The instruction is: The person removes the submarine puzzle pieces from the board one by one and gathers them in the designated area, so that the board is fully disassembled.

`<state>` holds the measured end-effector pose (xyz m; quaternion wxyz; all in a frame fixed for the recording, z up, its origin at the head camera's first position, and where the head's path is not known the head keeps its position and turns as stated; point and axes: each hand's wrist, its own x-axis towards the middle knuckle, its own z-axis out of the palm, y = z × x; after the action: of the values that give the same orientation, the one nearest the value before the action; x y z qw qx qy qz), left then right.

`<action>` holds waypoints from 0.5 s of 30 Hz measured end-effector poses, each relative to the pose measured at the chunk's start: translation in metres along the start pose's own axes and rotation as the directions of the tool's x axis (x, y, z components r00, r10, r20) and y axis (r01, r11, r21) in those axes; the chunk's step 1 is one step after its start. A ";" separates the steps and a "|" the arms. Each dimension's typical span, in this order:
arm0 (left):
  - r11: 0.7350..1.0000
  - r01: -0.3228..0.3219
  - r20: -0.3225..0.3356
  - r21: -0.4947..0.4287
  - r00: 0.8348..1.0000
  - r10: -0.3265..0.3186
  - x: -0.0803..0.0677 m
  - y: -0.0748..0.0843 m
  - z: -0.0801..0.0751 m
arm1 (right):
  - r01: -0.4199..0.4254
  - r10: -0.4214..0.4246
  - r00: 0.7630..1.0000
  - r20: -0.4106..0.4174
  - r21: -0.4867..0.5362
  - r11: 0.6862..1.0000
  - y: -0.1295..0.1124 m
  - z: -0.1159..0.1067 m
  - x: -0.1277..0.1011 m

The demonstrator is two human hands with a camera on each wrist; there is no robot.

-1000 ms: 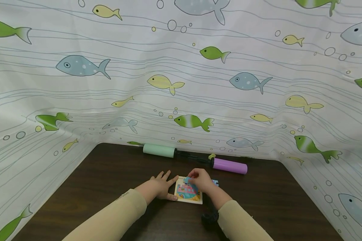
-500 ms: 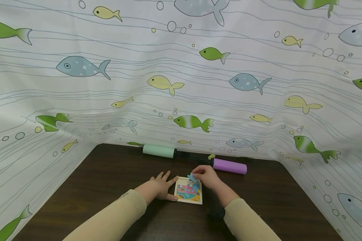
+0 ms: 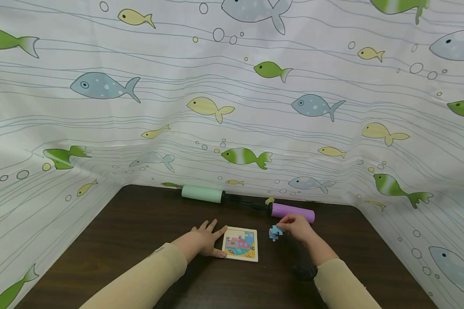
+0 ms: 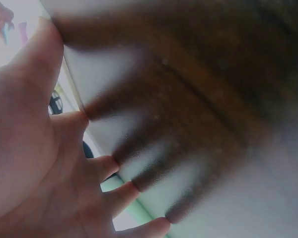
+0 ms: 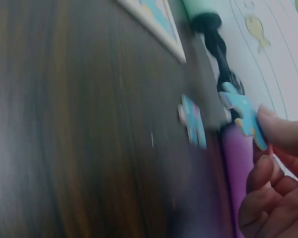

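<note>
A square jigsaw puzzle board (image 3: 239, 258) with a pale wooden rim lies on the dark table, partly filled with a pink and teal picture. My left hand (image 3: 206, 241) rests flat with spread fingers, thumb and forefinger touching the board's left edge. To the right of the board, my right hand (image 3: 298, 227) pinches a light blue puzzle piece (image 5: 242, 110) between thumb and fingers. Another blue puzzle piece (image 5: 193, 121) lies on the table just beyond it in the right wrist view. In the head view the two pieces overlap.
Behind the board lie a mint green tube (image 3: 202, 193) and a purple tube (image 3: 292, 211), with black parts between them. A small yellow object (image 3: 269, 201) sits beside the purple tube. A fish-patterned curtain (image 3: 232, 128) encloses the table's back and sides.
My right hand has lifted the blue puzzle piece from the board's upper part and carried it right, off the board. The left hand stays at the board's edge.
</note>
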<state>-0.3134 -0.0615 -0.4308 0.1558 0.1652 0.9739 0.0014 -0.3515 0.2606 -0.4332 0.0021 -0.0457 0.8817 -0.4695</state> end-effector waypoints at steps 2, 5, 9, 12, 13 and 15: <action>1.000 -0.001 0.000 -0.003 1.000 0.001 0.000 0.000 0.000 | -0.017 0.017 1.000 -0.006 -0.022 1.000 0.009 -0.009 -0.003; 1.000 -0.001 -0.001 -0.008 1.000 0.001 0.000 0.000 0.000 | -0.055 0.053 0.998 -0.028 -0.046 0.997 0.023 -0.023 -0.008; 1.000 -0.003 -0.005 -0.012 1.000 0.003 0.000 -0.001 0.000 | -0.104 0.100 0.993 -0.060 -0.059 0.993 0.037 -0.037 -0.013; 1.000 -0.004 -0.009 -0.019 1.000 0.004 0.001 -0.001 0.001 | -0.148 0.144 0.987 -0.068 -0.051 0.988 0.043 -0.043 -0.015; 1.000 -0.004 -0.011 -0.021 1.000 0.004 0.002 -0.001 0.001 | -0.155 0.152 0.986 -0.064 -0.052 0.987 0.045 -0.044 -0.015; 1.000 -0.005 -0.011 -0.026 1.000 0.004 0.002 -0.001 0.002 | -0.175 0.172 0.983 -0.063 -0.048 0.983 0.048 -0.045 -0.015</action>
<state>-0.3150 -0.0614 -0.4338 0.1526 0.1653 0.9743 0.0155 -0.3420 0.3258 -0.4480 0.0159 0.0453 0.8941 -0.4452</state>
